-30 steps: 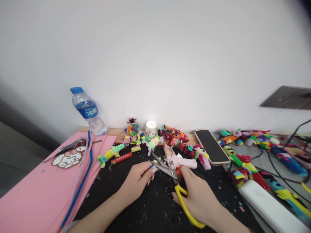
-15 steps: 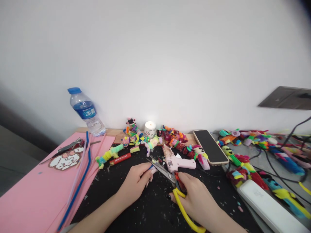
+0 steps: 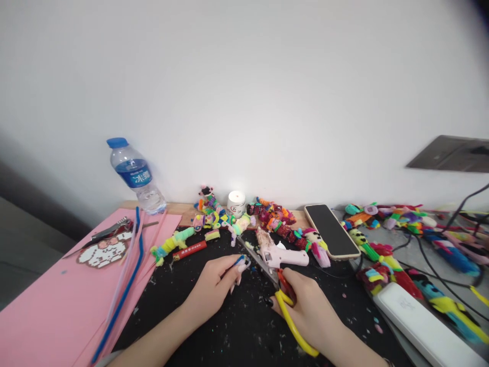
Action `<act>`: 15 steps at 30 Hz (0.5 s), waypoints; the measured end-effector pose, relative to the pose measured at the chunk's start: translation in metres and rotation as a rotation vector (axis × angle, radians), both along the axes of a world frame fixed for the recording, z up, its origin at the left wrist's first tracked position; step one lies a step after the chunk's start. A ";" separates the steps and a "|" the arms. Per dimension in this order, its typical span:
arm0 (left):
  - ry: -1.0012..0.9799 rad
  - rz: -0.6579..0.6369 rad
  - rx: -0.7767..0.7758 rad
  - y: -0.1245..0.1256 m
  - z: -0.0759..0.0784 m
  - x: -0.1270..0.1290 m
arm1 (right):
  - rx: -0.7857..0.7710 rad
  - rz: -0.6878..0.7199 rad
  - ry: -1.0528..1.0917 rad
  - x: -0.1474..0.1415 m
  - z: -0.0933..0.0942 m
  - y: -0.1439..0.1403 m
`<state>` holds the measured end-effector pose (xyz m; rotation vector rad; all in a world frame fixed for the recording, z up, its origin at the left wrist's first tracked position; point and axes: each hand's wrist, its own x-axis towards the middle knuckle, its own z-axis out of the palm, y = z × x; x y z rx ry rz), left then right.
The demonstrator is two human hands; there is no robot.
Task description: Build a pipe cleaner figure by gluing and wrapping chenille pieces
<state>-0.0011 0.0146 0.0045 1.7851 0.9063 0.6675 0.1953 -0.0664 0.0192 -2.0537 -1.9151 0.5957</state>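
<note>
My left hand [image 3: 217, 280] pinches a small piece of blue and white pipe cleaner [image 3: 241, 261] between thumb and fingertips. In my right hand [image 3: 309, 308] are scissors [image 3: 292, 323] with yellow and red handles. Their blades point up and left, close together, just right of the pinched piece and apart from it. Beyond the blades lies a pale pink glue gun [image 3: 280, 256], its tip brown and stained. A tiny blue scrap [image 3: 253, 269] rests on the black mat [image 3: 233, 331] between my hands.
Pink sheets [image 3: 49, 306] at left carry long pipe cleaners [image 3: 126, 295] and a knife [image 3: 105, 233]. A water bottle [image 3: 133, 173] leans by the wall. Fuzzy figures [image 3: 175, 242], a red tube [image 3: 190, 251], a white jar [image 3: 236, 203], a phone [image 3: 332, 232], a white device [image 3: 424, 326] and black cables [image 3: 431, 270] surround the mat.
The scissor blades have swung away from the piece in my left hand and come closer together. A small blue scrap now shows on the mat. My left hand stays in place.
</note>
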 end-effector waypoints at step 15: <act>0.099 -0.007 0.142 0.000 -0.002 -0.005 | -0.002 0.020 -0.072 0.000 0.004 -0.001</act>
